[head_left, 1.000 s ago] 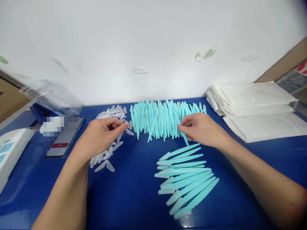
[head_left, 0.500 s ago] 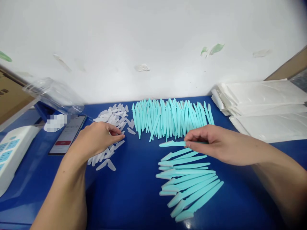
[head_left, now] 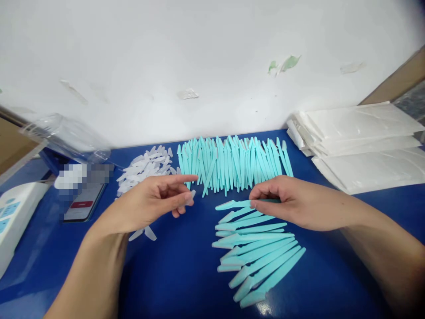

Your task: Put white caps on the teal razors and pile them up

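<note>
A small translucent white cap (head_left: 192,195) is pinched between the thumb and fingers of my left hand (head_left: 166,195), with the index finger stretched out to the right. My right hand (head_left: 282,201) is closed on a turquoise razor (head_left: 232,204), whose blade end points left. Below it, several turquoise razors (head_left: 259,257) lie fanned out on the blue table. Behind both hands stretches a dense row of turquoise razors (head_left: 232,164). A pile of white caps (head_left: 146,166) lies behind my left hand, partly hidden by it.
At the left are a phone (head_left: 83,204), a white power strip (head_left: 23,217) and a clear plastic container (head_left: 66,137). White plastic packets (head_left: 365,128) are stacked at the back right. A white wall (head_left: 212,57) rises behind the blue table (head_left: 166,274).
My left hand has moved right from the cap pile and now has a cap between its fingers. My right hand still holds the razor. The view has shifted slightly.
</note>
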`<control>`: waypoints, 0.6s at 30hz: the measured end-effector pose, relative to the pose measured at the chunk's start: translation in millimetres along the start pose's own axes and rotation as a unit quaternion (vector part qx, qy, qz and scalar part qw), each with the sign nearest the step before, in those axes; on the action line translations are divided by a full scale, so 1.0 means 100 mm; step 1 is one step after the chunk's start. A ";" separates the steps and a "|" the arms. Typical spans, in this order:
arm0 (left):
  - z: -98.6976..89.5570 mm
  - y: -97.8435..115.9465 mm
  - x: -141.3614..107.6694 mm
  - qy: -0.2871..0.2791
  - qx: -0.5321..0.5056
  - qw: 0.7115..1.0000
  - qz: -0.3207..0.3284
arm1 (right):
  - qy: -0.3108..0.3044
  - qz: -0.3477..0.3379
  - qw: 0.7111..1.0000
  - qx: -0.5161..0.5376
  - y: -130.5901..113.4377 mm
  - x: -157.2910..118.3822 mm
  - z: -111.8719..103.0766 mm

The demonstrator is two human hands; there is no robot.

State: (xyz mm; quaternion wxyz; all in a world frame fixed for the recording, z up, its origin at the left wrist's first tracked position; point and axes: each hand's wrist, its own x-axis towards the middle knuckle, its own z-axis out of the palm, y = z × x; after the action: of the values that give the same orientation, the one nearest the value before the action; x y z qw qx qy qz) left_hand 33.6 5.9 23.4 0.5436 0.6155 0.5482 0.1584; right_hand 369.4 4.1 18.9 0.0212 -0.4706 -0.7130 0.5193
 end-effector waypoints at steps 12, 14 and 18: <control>0.30 0.04 0.14 -0.023 -0.157 0.987 0.012 | -0.004 -0.012 1.000 0.004 -0.01 -0.02 0.01; 0.31 0.04 0.15 0.000 -0.177 0.984 -0.002 | 0.002 -0.012 1.000 0.003 -0.01 -0.03 -0.01; 0.33 0.01 0.15 0.027 -0.171 0.985 0.001 | 0.013 -0.014 1.000 0.000 0.02 -0.04 -0.03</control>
State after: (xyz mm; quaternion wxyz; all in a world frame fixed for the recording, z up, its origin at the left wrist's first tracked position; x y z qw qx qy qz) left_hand 65.9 2.5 6.6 0.6260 0.5092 0.5270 0.2667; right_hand 374.4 3.6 20.6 0.0380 -0.4671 -0.7195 0.5125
